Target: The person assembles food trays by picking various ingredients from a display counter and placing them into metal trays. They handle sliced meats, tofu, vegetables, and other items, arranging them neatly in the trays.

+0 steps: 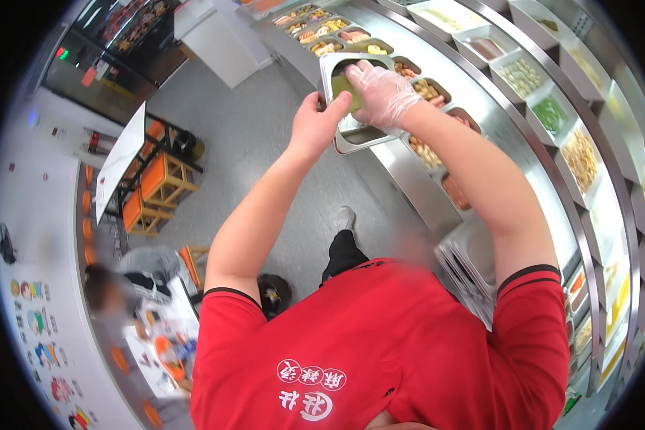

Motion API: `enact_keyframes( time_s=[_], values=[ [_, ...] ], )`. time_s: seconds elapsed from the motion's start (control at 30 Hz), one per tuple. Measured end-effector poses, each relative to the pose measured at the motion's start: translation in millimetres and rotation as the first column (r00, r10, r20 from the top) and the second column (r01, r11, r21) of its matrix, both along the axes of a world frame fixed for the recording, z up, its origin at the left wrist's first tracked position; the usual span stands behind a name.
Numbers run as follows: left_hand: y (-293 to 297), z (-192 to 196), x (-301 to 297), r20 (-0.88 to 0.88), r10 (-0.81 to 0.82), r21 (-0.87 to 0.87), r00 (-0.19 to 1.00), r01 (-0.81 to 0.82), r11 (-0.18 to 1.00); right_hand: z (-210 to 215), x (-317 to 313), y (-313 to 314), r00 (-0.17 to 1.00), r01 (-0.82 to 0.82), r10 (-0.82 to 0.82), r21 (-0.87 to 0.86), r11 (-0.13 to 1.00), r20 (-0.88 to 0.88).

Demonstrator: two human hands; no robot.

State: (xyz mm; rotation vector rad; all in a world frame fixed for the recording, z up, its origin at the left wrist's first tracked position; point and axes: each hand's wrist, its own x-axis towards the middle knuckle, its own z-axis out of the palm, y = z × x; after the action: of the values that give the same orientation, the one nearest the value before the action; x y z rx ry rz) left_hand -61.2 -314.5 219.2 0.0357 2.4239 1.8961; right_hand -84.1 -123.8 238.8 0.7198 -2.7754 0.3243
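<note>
A rectangular steel food pan (363,146) is held tilted over the front edge of the food counter. My bare left hand (317,129) grips its left side, the thumb over the rim. My right hand (385,97), in a clear plastic glove, reaches down into the pan with its fingers bent. Something pale yellow-green (345,86) shows inside, beside the right hand's fingers. What those fingers hold, if anything, I cannot make out.
The counter (437,201) holds several pans of food, with shelves of white trays (519,75) on the right. Stacked metal trays (469,261) stand near my right side. To the left are a white table (122,154), orange stools (161,179) and a seated person (147,276).
</note>
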Motion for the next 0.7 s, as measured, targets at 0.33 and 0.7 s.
enact_keyframes(
  time_s=[0.33,0.7],
  values=[
    [-27,-52,-252,-0.128,-0.29,-0.357,0.949,0.229,0.906,-148,-230,-38,0.913,0.329,-0.392,-0.36,0.873,-0.116],
    [-6,-115,-290,-0.474,-0.504,-0.589,0.722,0.165,0.791,-270,-260,-52,0.869,0.469,0.49,-0.203,-0.86,-0.069]
  ],
)
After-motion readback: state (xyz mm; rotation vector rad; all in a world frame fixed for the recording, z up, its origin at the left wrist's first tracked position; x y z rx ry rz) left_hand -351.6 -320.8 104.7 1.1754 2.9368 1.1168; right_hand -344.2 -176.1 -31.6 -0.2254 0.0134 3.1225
